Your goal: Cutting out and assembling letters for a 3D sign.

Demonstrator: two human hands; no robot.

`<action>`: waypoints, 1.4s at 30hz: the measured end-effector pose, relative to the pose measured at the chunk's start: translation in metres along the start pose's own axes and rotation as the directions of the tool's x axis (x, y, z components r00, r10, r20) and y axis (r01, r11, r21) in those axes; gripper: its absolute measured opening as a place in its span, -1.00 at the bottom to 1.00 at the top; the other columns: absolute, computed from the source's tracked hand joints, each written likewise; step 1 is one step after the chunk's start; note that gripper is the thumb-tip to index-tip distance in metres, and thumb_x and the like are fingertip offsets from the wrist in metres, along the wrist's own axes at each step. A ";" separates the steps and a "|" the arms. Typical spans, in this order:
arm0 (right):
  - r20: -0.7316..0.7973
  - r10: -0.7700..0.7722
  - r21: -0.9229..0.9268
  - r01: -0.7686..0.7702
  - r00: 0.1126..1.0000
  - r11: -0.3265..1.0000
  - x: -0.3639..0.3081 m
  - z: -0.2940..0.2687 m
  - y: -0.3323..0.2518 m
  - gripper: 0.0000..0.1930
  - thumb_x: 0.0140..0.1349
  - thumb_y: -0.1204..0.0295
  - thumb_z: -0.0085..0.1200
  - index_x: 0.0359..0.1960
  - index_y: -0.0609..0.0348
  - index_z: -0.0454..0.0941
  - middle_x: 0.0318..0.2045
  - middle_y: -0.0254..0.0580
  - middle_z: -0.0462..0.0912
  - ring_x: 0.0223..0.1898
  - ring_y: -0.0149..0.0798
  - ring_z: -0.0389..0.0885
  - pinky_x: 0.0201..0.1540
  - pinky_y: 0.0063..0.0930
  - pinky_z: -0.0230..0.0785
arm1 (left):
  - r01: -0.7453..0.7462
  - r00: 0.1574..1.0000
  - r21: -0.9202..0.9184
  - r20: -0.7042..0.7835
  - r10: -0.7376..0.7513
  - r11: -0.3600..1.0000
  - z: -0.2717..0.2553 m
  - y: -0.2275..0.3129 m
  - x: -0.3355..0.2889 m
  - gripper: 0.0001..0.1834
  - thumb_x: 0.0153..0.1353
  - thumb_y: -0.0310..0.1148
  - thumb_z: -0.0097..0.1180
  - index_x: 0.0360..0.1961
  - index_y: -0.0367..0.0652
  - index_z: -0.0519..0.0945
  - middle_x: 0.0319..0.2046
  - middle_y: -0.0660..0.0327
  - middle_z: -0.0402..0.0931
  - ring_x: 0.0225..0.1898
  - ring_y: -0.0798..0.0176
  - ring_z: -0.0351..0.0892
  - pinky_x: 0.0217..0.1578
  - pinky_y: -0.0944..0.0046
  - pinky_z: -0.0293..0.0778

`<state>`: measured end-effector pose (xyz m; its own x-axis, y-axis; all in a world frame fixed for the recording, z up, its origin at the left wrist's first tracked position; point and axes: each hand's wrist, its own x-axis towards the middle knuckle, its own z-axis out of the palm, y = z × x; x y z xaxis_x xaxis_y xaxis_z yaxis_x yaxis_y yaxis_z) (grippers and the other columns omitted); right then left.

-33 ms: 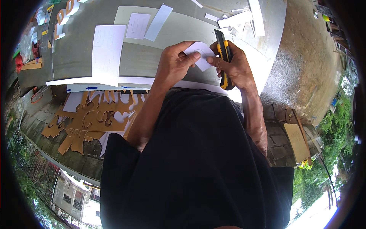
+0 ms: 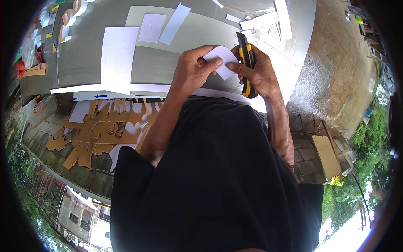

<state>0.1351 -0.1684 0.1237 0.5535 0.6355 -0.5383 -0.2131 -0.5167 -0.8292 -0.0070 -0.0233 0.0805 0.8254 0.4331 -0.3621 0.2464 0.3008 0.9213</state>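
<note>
Between my two hands, over the near part of the worktable, is a small white board piece (image 2: 226, 72) with a rounded upper side and a pointed lower corner. A curved line or slit shows near its middle. My left hand (image 2: 196, 66) pinches it at the left between thumb and fingers. At its right edge presses the thumb of my right hand (image 2: 261, 73). That same hand is also wrapped round a yellow and black utility knife (image 2: 247, 63), its dark blade end pointing away from me. Some fingers of both hands are hidden behind the piece and knife.
On the grey table (image 2: 84, 52) lie a large white sheet (image 2: 119, 61), a smaller sheet (image 2: 151, 28) with a drawn letter, and a strip (image 2: 174, 24). White offcuts (image 2: 262, 22) lie far right. White-sided brown letters (image 2: 70, 17) stand far left. Below the table's left edge are cut-out brown boards (image 2: 96, 134).
</note>
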 end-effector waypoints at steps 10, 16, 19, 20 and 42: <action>0.140 0.084 0.413 -0.135 0.987 0.901 0.000 -0.005 0.021 -0.53 0.04 0.47 0.54 -0.06 0.39 0.59 -0.49 -0.18 0.68 -0.64 -0.43 0.59 -0.62 -0.59 0.49 | 0.028 0.999 -0.261 0.041 -0.018 0.965 0.002 0.005 -0.010 -0.61 0.30 -0.51 0.33 0.12 -0.44 0.61 -0.21 0.13 0.70 -0.26 0.42 0.61 -0.22 0.41 0.54; 0.119 0.080 0.434 -0.124 0.990 0.892 -0.001 0.001 0.020 -0.54 0.05 0.47 0.53 -0.06 0.38 0.58 -0.46 -0.16 0.68 -0.61 -0.42 0.61 -0.62 -0.57 0.52 | 0.013 0.999 -0.331 -0.039 -0.028 0.944 0.006 -0.005 -0.009 -0.65 0.32 -0.46 0.33 0.07 -0.42 0.63 -0.23 0.11 0.71 -0.28 0.41 0.64 -0.21 0.42 0.56; 0.096 0.057 0.428 -0.093 0.994 0.899 0.001 0.004 0.020 -0.53 0.05 0.48 0.53 -0.05 0.37 0.57 -0.46 -0.17 0.67 -0.61 -0.41 0.61 -0.62 -0.57 0.52 | 0.055 0.996 -0.390 -0.045 -0.078 0.919 0.007 -0.010 -0.009 -0.65 0.32 -0.45 0.32 0.07 -0.41 0.63 -0.22 0.11 0.71 -0.24 0.42 0.63 -0.15 0.41 0.54; 0.093 0.058 0.428 -0.092 0.994 0.899 0.001 0.005 0.020 -0.53 0.05 0.48 0.53 -0.05 0.36 0.56 -0.47 -0.18 0.67 -0.61 -0.41 0.61 -0.62 -0.57 0.52 | 0.054 0.996 -0.461 -0.043 -0.082 0.886 0.007 -0.012 -0.009 -0.65 0.32 -0.46 0.32 0.08 -0.40 0.62 -0.21 0.11 0.71 -0.22 0.42 0.63 -0.12 0.40 0.53; 0.017 0.045 0.184 -0.047 0.999 0.982 0.022 0.009 0.026 -0.61 0.14 0.44 0.43 -0.11 0.43 0.54 -0.58 -0.19 0.61 -0.65 -0.39 0.57 -0.60 -0.54 0.45 | -0.012 0.983 -0.384 -0.173 -0.060 0.923 0.006 -0.032 0.011 -0.56 0.23 -0.51 0.39 0.10 -0.45 0.59 -0.22 0.11 0.72 -0.21 0.39 0.67 -0.20 0.41 0.56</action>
<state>0.1343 -0.1624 0.0888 0.5295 0.6214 -0.5774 -0.3835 -0.4318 -0.8164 -0.0025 -0.0331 0.0475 0.7090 0.5548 -0.4354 0.0231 0.5987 0.8006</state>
